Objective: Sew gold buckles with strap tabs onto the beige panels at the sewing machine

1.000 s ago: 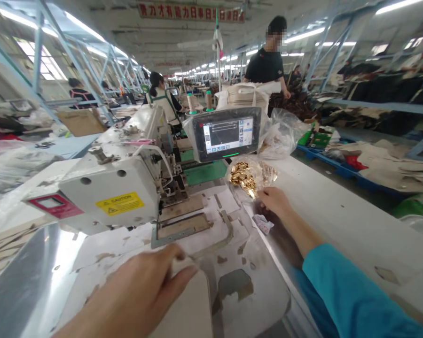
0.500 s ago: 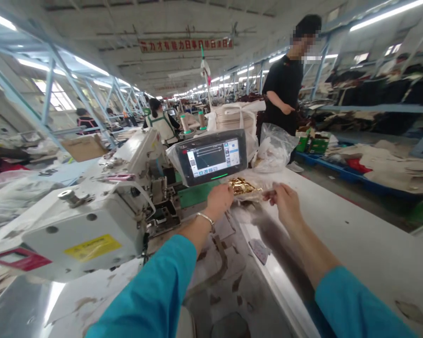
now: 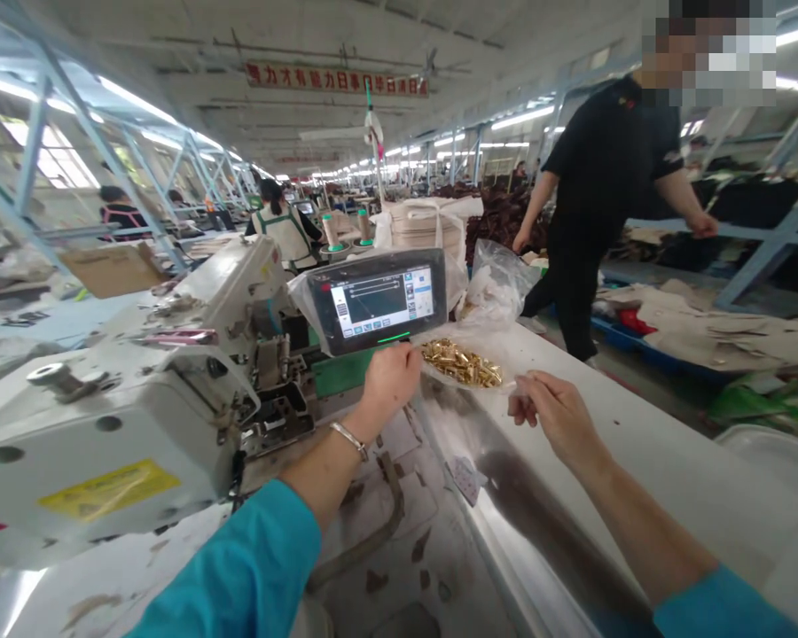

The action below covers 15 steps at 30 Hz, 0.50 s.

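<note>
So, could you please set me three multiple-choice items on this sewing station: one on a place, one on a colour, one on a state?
1. Where does the pile of small metal pieces lie?
A. on the floor
B. on clear plastic on the white table, just right of the touch screen
C. on top of the sewing machine

2. What colour are those pieces?
A. gold
B. blue
C. black

3. What state is the touch screen in?
A. dark and off
C. cracked
B. lit, wrapped in clear plastic

Answers:
1 B, the pile sits between the left hand and right hand on the table.
2 A, they shine gold.
3 B, its display glows under a plastic cover.
</note>
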Tool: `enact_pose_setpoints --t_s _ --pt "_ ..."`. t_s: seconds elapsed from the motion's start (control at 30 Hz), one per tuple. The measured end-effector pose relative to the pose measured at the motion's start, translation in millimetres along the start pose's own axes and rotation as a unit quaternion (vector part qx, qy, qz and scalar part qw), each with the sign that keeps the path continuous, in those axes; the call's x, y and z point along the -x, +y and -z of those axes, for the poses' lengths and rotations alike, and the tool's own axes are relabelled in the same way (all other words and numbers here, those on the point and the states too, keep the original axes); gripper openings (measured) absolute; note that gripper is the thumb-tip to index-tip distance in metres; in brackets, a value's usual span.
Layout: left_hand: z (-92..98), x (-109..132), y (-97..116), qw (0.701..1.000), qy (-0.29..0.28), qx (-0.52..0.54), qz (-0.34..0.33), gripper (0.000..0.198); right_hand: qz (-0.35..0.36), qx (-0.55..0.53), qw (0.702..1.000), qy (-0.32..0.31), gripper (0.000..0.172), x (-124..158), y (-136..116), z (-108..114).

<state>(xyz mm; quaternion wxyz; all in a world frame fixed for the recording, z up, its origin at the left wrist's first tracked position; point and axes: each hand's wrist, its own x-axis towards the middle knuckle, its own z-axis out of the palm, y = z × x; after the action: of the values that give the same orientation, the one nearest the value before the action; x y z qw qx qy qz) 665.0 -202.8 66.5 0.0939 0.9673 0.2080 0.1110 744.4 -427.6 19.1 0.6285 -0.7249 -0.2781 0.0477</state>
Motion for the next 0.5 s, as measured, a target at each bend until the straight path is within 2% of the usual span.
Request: enact_pose_setpoints --t_s 0.07,0.13,0.17,0.2,0.23,0.3,0.33,0.4,0.47,0.5 --pt "3.9 4 -2 1.0 -0.007 -0.005 -0.005 0.047 0.016 0.01 0.997 -0.068 0.039 5 -3 1" --pt "2.1 16 -9 0.999 -0.038 -0.017 -0.009 0.039 -0.007 -0.003 0.993 -0.116 0.04 4 7 9" --pt "-0.3 24 -12 0.998 -0.058 -0.025 -0.006 0.033 -0.029 -0.015 0.994 -0.1 0.042 1 16 15" --pt "-3.1 32 -14 0.997 -0.075 -0.034 -0.002 0.027 -0.056 -0.024 0.997 -0.054 0.044 -6 27 22" --pt "-5.8 40 -15 0.996 -0.082 -0.045 0.001 0.024 -0.083 -0.022 0.996 0.018 0.045 -15 40 29" --pt "-10.0 49 -12 0.996 -0.059 -0.067 -0.007 0.036 -0.151 0.031 0.977 0.15 0.04 -39 64 40" --pt "-11.4 49 -8 0.996 -0.035 -0.076 -0.015 0.046 -0.199 0.062 0.965 0.16 0.036 -51 73 42" --pt "-13.7 42 2 0.996 0.015 -0.087 -0.035 0.06 -0.288 0.107 0.943 0.125 0.032 -75 85 37" --pt "-16.3 29 9 0.995 0.035 -0.083 -0.048 0.065 -0.324 0.132 0.933 0.078 0.03 -92 89 26" --pt "-17.9 21 12 0.995 0.032 -0.075 -0.053 0.06 -0.322 0.143 0.933 0.064 0.028 -97 90 19"
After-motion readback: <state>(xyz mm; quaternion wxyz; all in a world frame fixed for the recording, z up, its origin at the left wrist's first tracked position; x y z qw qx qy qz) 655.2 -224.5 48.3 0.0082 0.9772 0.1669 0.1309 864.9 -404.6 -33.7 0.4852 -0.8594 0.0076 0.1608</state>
